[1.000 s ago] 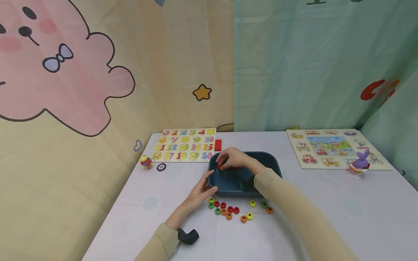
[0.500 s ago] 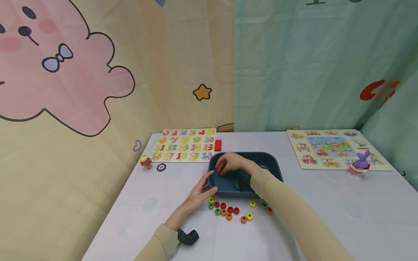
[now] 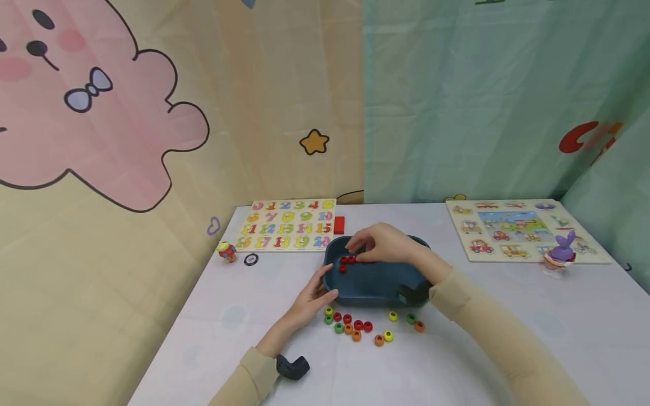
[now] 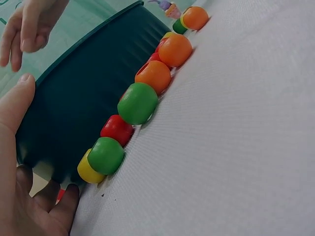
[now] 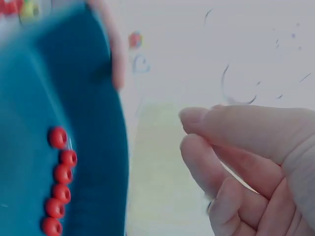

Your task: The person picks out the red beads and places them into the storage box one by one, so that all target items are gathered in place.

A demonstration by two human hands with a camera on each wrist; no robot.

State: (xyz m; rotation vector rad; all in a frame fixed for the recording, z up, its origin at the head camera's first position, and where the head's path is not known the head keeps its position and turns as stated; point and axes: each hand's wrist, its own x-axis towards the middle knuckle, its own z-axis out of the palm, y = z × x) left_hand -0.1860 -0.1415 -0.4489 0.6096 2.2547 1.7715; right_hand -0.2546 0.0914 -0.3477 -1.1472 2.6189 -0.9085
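Observation:
A dark blue tray stands mid-table, with several red beads inside near its far left corner. In the right wrist view, those red beads form a line along the tray wall. My left hand grips the tray's near left corner; the left wrist view has its thumb at the rim and the fingers lower on the outer wall. My right hand hovers above the far side of the tray, holding nothing, its fingers loosely bent and thumb tip apart from the fingertips. It hides part of the bead row.
Red, green, orange and yellow beads lie in front of the tray. A number puzzle board, a red block, a small figure and a round disc are left. Rightward are a vehicle puzzle and a purple rabbit toy.
My right hand has let go of a red bead at the tray's left end and moved up and to the right. That bead now shows on the tray floor. The left hand stays put.

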